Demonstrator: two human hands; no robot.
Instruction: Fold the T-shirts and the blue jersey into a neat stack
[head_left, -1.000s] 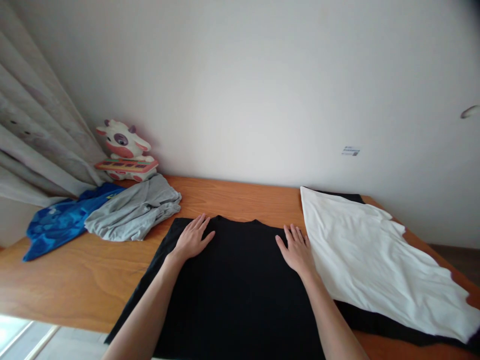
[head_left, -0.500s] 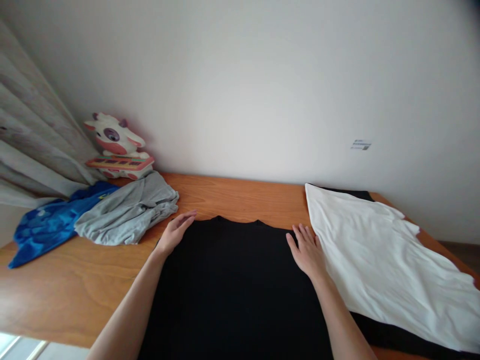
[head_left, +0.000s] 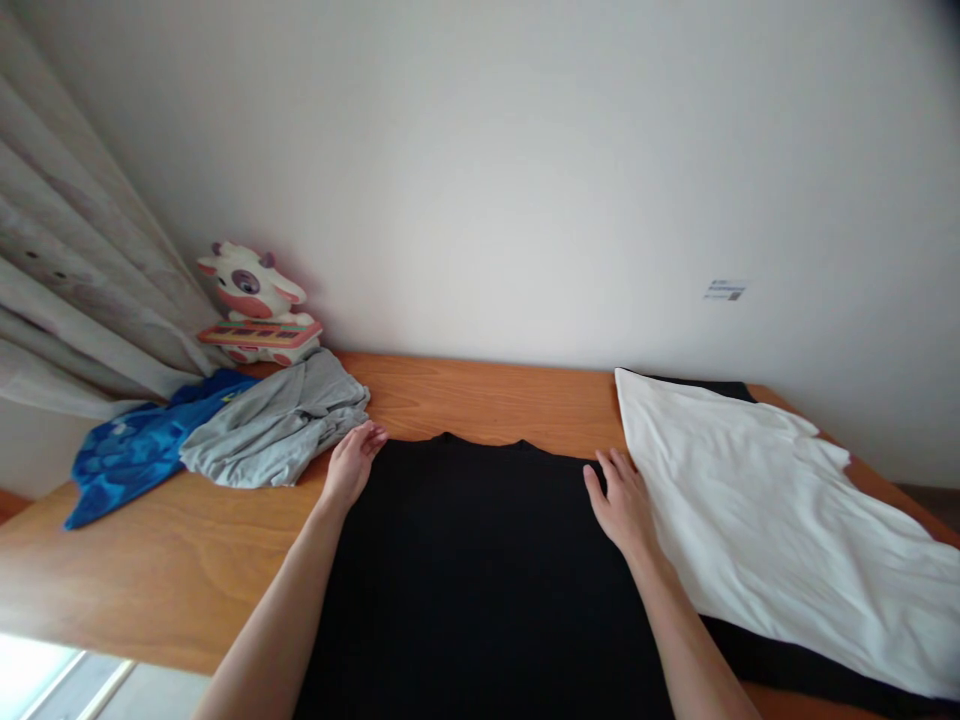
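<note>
Head view. I see a black T-shirt (head_left: 480, 570) lying flat on the wooden tabletop (head_left: 150, 560), collar toward the wall; everything below is placed relative to this garment.

My left hand (head_left: 351, 466) rests at the shirt's upper left corner, by the shoulder edge. Its fingers are curled lightly over the hem of the cloth, but I cannot tell whether the grip is actually pinching fabric or only lying on it. A second ago this hand lay flat on the shirt, inside the shoulder; it has since slid outward to the edge, and the left sleeve area that showed then now appears tucked out of sight. I judge that the left side is being drawn in or smoothed to a straight line.

My right hand (head_left: 622, 500) lies palm down on the shirt's upper right shoulder, fingers spread and flat, holding nothing. It has barely shifted over the same interval and seems to anchor the cloth.

Right of the shirt, just beside the right hand, a white garment (head_left: 757, 520) is spread over another dark one. Left of the shirt, near the left hand, lies a crumpled grey garment (head_left: 277, 425), then a blue garment (head_left: 135, 450) farther out. Behind these, against the wall, stands a toy cow keyboard (head_left: 255, 305), beside a pale curtain (head_left: 67, 290).
</note>
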